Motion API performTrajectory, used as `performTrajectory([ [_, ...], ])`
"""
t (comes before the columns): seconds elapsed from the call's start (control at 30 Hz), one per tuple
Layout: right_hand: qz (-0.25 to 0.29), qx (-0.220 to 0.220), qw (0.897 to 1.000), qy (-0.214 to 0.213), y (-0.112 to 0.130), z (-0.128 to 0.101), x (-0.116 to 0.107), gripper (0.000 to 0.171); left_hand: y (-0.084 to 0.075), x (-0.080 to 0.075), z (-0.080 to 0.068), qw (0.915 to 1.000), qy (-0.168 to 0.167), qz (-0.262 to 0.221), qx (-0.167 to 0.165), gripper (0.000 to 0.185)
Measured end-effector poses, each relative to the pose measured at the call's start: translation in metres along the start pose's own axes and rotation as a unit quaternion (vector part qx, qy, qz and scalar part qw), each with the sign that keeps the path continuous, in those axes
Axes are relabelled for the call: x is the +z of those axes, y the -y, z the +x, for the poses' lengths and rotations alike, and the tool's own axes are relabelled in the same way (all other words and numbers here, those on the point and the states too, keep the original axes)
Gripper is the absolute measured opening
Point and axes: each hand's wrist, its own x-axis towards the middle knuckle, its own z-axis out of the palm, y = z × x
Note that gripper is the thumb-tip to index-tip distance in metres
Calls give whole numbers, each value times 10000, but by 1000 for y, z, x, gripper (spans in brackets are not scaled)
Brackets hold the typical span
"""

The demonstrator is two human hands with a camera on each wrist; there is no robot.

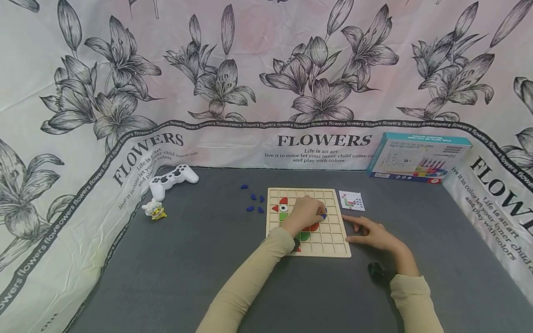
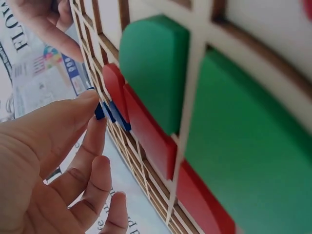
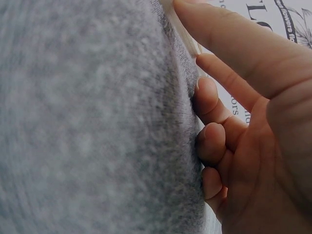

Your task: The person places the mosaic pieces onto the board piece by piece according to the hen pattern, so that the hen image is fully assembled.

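Observation:
A square wooden grid board [image 1: 329,243] lies on the dark grey table, bearing flat red, green and blue pieces. Near its upper left are a white eye piece [image 1: 283,208] and a red triangle [image 1: 275,208]. My left hand [image 1: 305,215] is over the middle of the board, pinching a small blue piece [image 2: 99,111] between thumb and forefinger. More blue pieces sit beside it in the grid, next to red pieces [image 2: 148,129] and a green piece [image 2: 153,73]. At the board's right edge, my right hand [image 1: 374,235] touches with its extended thumb and forefinger; its other fingers are bent against the table.
Several loose blue pieces [image 1: 250,208] lie left of the board. A printed pattern card [image 1: 351,201] is at its upper right. Further back stand a cardboard box [image 1: 418,157] on the right, a white game controller [image 1: 172,180] and a small toy figure [image 1: 154,209] on the left.

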Motion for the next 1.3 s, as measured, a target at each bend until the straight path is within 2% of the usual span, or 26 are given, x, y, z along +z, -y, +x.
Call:
performTrajectory([
  [0.17, 29, 35, 10000, 23, 1, -1, -1, 68, -4, 2, 3, 9999, 49, 106, -31, 10],
  [0.43, 56, 161, 9998, 102, 3, 1, -2, 68, -4, 3, 4, 9999, 142, -3, -72, 10],
  [0.6, 67, 216, 9997, 130, 3, 1, -3, 69, -3, 0, 2, 9990, 367, -258, 33, 11],
  [0.7, 50, 189, 9998, 104, 3, 1, -3, 68, -2, -2, 1, 9985, 460, -256, 158, 14],
  [0.83, 22, 161, 9998, 74, 2, 0, -2, 68, 2, -5, -2, 9982, 443, -240, 316, 17],
  [1.03, 23, 187, 9998, 102, 0, 0, -2, 69, 15, -11, -8, 9983, 230, -431, 319, 20],
  [1.3, 16, 214, 9997, 96, 0, 1, -2, 68, 42, -23, -20, 9984, 179, -522, -110, 23],
])
